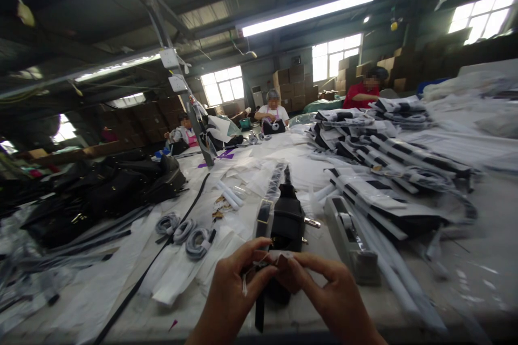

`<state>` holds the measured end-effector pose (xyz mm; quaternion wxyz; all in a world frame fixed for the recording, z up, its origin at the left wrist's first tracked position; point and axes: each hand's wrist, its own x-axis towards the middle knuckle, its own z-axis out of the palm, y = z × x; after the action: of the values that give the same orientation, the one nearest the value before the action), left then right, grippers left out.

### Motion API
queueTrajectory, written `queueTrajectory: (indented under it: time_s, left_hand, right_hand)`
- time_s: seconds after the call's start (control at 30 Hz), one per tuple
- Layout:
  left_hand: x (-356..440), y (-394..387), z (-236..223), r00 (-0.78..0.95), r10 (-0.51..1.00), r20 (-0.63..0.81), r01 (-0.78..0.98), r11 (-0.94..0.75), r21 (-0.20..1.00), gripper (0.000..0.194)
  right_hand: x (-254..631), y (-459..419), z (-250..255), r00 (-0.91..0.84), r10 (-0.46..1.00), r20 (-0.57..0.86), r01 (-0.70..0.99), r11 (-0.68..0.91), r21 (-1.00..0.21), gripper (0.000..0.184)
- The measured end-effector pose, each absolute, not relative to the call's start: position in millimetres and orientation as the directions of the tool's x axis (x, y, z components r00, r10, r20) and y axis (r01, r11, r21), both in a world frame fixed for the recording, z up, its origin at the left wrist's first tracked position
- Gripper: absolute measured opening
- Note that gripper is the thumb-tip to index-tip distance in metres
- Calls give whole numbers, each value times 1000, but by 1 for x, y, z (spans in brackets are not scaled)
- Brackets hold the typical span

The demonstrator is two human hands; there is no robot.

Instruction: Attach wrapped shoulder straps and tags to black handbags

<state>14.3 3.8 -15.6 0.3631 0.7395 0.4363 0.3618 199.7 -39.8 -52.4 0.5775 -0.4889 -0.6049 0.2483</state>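
Low in the middle of the head view, my left hand (237, 283) and my right hand (324, 280) come close together, thumbs and fingers pinched. Between them is a small brown tag (286, 275) with a pale upper edge. My right hand grips the tag, and my left pinches a thin white string (244, 284) beside it. Just beyond and below the fingers lies a black handbag (286, 213) with metal fittings on its right side. A strap with a gold buckle (264, 211) runs along its left. My hands hide the bag's near part.
A grey tape dispenser (352, 240) stands right of the bag. Coiled, wrapped straps (198, 242) lie to the left, near a pile of black bags (105, 188). Wrapped black-and-white pieces (388, 194) are stacked at right. Several people work across the table, one in red (360, 94).
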Motion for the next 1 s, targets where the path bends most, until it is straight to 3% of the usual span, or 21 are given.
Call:
queueTrajectory:
  time_s: [0.07, 0.13, 0.2, 0.27, 0.4, 0.63, 0.8, 1.0]
  left_hand:
    - [14, 6, -15, 345, 912, 223, 411, -360, 837, 38]
    - [14, 7, -16, 341, 916, 209, 429, -350, 833, 38]
    - [14, 7, -16, 349, 914, 209, 449, -359, 818, 34]
    - [15, 7, -17, 346, 910, 228, 462, -377, 803, 28]
    - [16, 5, -19, 315, 926, 210, 436, -338, 834, 26]
    - [18, 4, -22, 390, 919, 61, 222, -158, 962, 36]
    - [20, 2, -26, 428, 904, 6, 87, -48, 995, 37]
    - [25, 3, -37, 464, 883, -65, -34, 92, 995, 42]
  right_hand:
    - [203, -37, -56, 181, 706, 684, 512, 526, -679, 13]
    - [208, -36, -61, 95, 514, 853, 688, 585, -429, 21]
    - [211, -37, -64, -31, 417, 908, 773, 586, -243, 31]
    - [212, -41, -66, -94, 398, 912, 810, 564, -163, 35]
    - [209, -47, -73, -116, 397, 911, 829, 544, -131, 37]
    - [198, -42, -91, -84, 418, 905, 809, 559, -183, 41]
    - [196, -37, -97, -170, 420, 891, 772, 619, -145, 40]
    - [199, -34, -99, -164, 423, 891, 803, 582, -128, 43]
